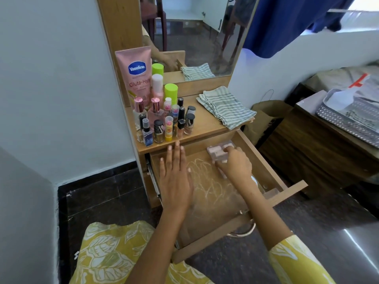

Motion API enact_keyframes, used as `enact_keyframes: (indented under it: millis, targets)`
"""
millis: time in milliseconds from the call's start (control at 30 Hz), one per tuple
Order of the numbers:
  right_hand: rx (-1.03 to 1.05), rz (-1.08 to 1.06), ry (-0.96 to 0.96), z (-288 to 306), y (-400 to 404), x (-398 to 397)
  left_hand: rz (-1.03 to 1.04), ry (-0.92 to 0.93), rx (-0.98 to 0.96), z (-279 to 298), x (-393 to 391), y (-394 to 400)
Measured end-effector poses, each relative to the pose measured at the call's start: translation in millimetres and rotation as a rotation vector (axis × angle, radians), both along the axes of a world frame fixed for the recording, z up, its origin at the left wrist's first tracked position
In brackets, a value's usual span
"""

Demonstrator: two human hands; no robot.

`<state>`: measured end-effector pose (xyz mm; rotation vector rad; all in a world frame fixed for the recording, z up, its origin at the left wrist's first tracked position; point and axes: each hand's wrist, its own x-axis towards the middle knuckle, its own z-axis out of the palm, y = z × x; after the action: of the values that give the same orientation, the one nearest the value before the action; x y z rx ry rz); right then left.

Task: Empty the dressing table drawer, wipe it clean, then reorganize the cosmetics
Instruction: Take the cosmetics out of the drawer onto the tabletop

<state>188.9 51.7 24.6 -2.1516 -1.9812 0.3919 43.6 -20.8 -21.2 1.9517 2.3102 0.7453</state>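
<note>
The wooden drawer of the dressing table stands pulled out, its floor smeared with pale powdery streaks. My right hand is inside it near the back right, shut on a pink makeup palette. My left hand hovers flat with fingers spread over the drawer's left side, holding nothing. A small pinkish case lies against the drawer's right front corner. On the table top stand several small cosmetic bottles, a pink Vaseline tube and a folded striped cloth.
A mirror rises behind the table top. A paper bag and a wooden cabinet with a grey tray stand to the right. White wall on the left, dark tiled floor below. A metal ring handle hangs at the drawer front.
</note>
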Motion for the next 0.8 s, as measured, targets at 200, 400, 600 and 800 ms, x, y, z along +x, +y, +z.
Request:
enact_keyframes:
  millis: [200, 400, 600, 800]
  targets:
    - [-0.248, -0.009, -0.095, -14, 16, 18, 0.005, 0.027, -0.005, 1, 0, -1]
    - [-0.265, -0.065, -0.059, -14, 19, 6, 0.012, 0.028, -0.017, 1, 0, -1]
    - [-0.231, -0.037, -0.036, -21, 17, 6, 0.010, 0.030, -0.024, 0, 0, -2]
    - [-0.145, -0.009, 0.184, -8, 5, 19, 0.018, 0.033, -0.017, 0, -1, 0]
